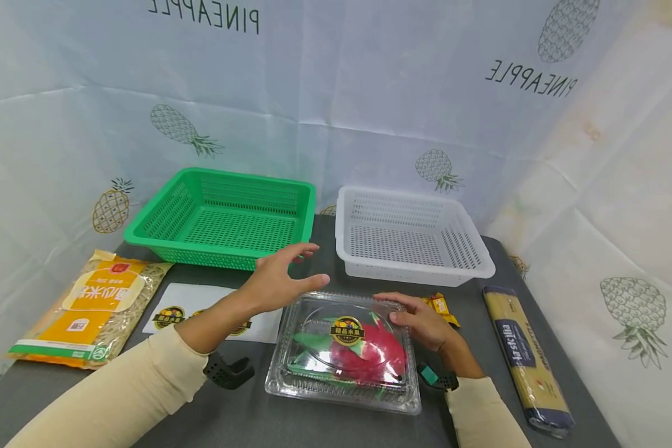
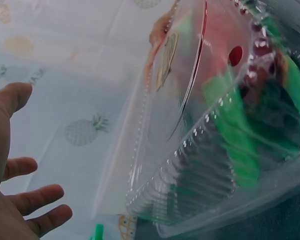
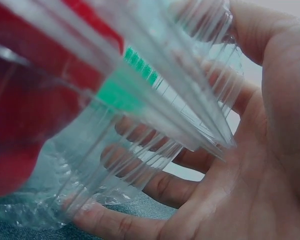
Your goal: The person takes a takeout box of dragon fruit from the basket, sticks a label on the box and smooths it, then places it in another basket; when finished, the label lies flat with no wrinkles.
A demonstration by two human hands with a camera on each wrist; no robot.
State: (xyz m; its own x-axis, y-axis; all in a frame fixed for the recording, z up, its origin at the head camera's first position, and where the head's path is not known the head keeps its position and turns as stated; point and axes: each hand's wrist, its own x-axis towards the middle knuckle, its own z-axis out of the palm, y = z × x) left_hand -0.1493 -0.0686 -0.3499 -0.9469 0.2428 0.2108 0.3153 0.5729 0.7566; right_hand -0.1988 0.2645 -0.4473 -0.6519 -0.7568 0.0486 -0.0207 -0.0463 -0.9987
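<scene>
A clear plastic fruit box point(image 1: 308, 373), its lid down, lies on the table in front of me in the head view. Inside is a red fruit point(image 1: 369, 348) with green pointed parts. A round black and gold sticker point(image 1: 347, 331) is on the lid. My right hand point(image 1: 420, 320) grips the box's right side, thumb on top; in the right wrist view its fingers point(image 3: 162, 187) curl round under the clear edge. My left hand point(image 1: 280, 280) hovers by the box's far left corner, thumb and fingers spread, holding nothing. The left wrist view shows it apart from the box.
A white sticker sheet point(image 1: 266, 326) lies left of the box, partly behind my left forearm. A green basket point(image 1: 218, 256) and a white basket point(image 1: 409, 272) stand at the back. A grain bag point(image 1: 98, 305), a pasta pack point(image 1: 526, 361) and a small orange packet point(image 1: 441, 306) lie around.
</scene>
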